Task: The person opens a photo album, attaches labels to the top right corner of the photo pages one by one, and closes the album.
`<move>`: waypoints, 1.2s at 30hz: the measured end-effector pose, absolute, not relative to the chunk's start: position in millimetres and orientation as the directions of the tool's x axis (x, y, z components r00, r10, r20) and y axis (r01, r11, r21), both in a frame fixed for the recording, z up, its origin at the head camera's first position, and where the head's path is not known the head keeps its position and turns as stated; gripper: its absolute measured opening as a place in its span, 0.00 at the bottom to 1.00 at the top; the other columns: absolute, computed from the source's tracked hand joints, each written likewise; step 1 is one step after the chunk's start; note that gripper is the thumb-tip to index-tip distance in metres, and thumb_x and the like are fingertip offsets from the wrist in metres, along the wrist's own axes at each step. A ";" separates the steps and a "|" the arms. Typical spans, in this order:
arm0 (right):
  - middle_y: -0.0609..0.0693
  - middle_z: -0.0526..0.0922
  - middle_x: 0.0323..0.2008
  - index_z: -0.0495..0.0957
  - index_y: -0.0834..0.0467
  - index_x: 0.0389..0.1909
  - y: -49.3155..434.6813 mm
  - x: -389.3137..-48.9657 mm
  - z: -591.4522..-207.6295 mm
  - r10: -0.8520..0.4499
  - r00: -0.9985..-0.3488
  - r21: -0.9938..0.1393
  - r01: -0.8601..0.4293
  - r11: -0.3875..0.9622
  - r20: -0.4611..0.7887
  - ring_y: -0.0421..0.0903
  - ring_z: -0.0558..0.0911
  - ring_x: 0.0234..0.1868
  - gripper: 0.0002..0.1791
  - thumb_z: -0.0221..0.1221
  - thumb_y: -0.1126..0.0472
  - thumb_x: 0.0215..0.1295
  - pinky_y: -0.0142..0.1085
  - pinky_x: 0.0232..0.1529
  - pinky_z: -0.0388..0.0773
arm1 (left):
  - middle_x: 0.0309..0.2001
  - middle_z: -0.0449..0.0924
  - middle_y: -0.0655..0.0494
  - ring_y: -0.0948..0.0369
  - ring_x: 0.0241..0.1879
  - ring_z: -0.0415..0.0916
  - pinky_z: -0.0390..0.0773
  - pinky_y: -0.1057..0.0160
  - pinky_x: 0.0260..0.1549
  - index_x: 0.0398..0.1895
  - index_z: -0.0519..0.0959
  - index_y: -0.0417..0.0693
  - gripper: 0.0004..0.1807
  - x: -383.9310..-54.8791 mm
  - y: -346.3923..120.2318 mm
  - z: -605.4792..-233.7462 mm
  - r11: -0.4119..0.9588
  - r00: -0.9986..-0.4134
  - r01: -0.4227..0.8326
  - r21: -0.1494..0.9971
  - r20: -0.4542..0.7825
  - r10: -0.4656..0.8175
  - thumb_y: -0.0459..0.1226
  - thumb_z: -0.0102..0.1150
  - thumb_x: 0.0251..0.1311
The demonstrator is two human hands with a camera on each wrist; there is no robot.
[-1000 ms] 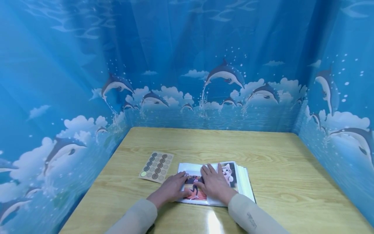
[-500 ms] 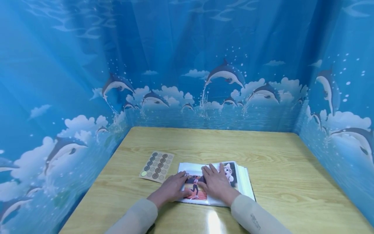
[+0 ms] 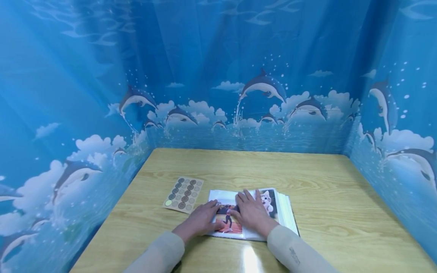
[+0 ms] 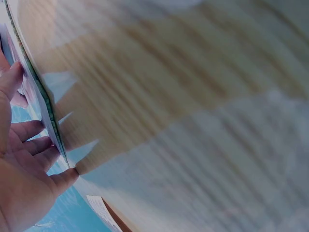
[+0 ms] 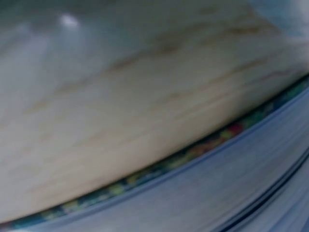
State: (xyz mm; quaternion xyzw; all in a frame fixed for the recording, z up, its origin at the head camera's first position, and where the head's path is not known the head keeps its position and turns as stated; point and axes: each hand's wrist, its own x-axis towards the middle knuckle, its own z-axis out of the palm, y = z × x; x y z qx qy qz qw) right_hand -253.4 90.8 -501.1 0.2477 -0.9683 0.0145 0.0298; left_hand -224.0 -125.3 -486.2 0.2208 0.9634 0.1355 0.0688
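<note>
A photo album (image 3: 287, 214) lies spread on the table in the head view, its thicker stack of pages on the right. My left hand (image 3: 200, 219) rests on the left page's outer side, fingers extended, thumb over the lower part of a photo of a runner (image 3: 228, 226). My right hand (image 3: 253, 213) lies flat across the middle of the album, partly covering a kitten photo (image 3: 272, 201). The left wrist view shows the left hand's fingers (image 4: 41, 145) along the album's edge. In the right wrist view the patterned cover edge (image 5: 207, 149) shows, but the right hand is out of sight.
Left of the album lies a sheet of round stickers (image 3: 184, 194), dark and pale, with one light green circle. The wood-grain table (image 3: 341, 212) runs back to a blue dolphin-print curtain (image 3: 205, 76) that surrounds its back and sides.
My right hand and forearm shift slightly left from half a second ago. My left hand, the album and the sticker sheet stay in place.
</note>
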 end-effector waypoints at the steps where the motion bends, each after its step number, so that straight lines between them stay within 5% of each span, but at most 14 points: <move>1: 0.57 0.63 0.73 0.65 0.58 0.72 90.6 -253.5 -501.4 -0.480 -0.875 -0.015 -0.482 0.876 0.066 0.59 0.56 0.75 0.41 0.41 0.31 0.72 0.65 0.71 0.41 | 0.73 0.60 0.41 0.44 0.70 0.61 0.62 0.44 0.67 0.70 0.67 0.40 0.42 -223.9 -125.2 -486.2 0.866 -0.893 0.407 0.293 -0.072 0.444 0.57 0.63 0.60; 36: 0.56 0.67 0.70 0.66 0.56 0.72 97.0 -246.6 -499.7 -0.451 -0.886 -0.054 -0.458 0.887 0.109 0.59 0.61 0.72 0.40 0.46 0.32 0.71 0.66 0.71 0.42 | 0.73 0.60 0.41 0.44 0.70 0.61 0.63 0.44 0.67 0.71 0.67 0.39 0.43 -222.7 -125.7 -484.5 0.865 -0.892 0.406 0.293 -0.078 0.445 0.58 0.62 0.60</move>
